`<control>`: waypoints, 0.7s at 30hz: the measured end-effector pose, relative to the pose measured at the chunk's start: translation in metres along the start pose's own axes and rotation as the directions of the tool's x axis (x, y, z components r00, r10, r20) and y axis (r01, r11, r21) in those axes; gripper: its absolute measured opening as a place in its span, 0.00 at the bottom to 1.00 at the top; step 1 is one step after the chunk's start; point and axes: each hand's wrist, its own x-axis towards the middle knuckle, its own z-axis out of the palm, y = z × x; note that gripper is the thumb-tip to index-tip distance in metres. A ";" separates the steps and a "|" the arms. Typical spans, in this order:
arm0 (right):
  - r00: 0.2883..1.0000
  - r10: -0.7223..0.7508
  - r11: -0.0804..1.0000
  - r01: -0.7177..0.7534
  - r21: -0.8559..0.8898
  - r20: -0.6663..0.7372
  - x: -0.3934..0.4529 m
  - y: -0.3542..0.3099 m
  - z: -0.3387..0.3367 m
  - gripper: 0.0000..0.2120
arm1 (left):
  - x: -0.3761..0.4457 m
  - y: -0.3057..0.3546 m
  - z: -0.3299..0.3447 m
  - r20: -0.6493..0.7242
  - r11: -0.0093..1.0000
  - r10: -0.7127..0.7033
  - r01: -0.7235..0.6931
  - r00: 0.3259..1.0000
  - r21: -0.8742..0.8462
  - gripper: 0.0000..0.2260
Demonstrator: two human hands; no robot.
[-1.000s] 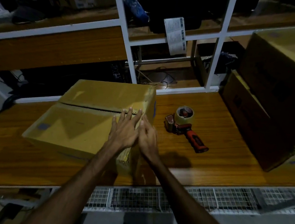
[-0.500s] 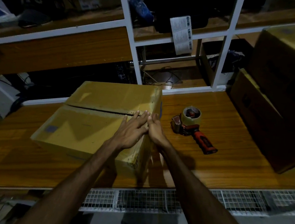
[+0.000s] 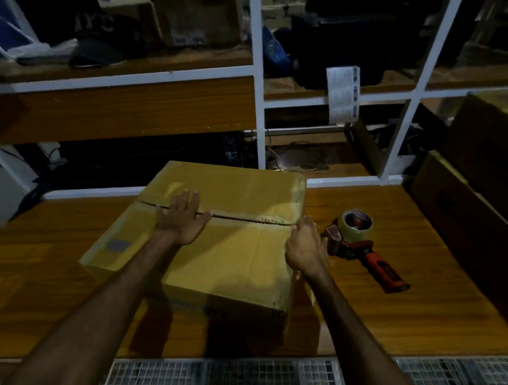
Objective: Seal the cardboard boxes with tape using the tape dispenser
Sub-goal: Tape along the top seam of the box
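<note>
A cardboard box (image 3: 213,234) is set on the wooden counter (image 3: 419,311), its two top flaps closed so that a seam (image 3: 244,219) runs across the lid. The left hand (image 3: 180,220) is laid flat on the lid with fingers spread, straddling the seam toward its left part. The right hand (image 3: 306,251) is placed at the box's right edge, at the end of the seam; its fingers are seen from behind, and whether they curl over the edge or merely rest there cannot be told. The tape dispenser (image 3: 361,246) is lying on the counter just to the right of the box, near the right hand, untouched, its red handle (image 3: 386,272) pointed toward the near edge. The step in hand is judged to be the holding down of the flaps before tape is drawn. It is best done if the flaps are kept level and butted together by the left palm, so no gap is left, while the dispenser is picked up by its handle. The tape should be started on the box's right side wall, then drawn along the seam under steady pressure.
</note>
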 end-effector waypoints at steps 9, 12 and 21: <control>0.984 0.073 0.929 -0.127 -0.349 -0.165 -0.004 -0.030 0.011 0.24 | 0.051 -0.112 -0.017 -0.011 0.916 -0.286 0.270 0.958 -0.296 0.56; 0.984 0.129 0.874 -0.170 -0.454 -0.121 -0.009 -0.041 0.017 0.35 | 0.054 -0.126 -0.016 -0.088 0.923 -0.259 0.220 0.962 -0.316 0.47; 0.999 0.044 0.904 -0.028 -0.426 0.028 -0.032 -0.154 0.105 0.43 | 0.037 -0.146 -0.008 -0.014 0.811 -0.118 0.089 0.993 -0.579 0.22</control>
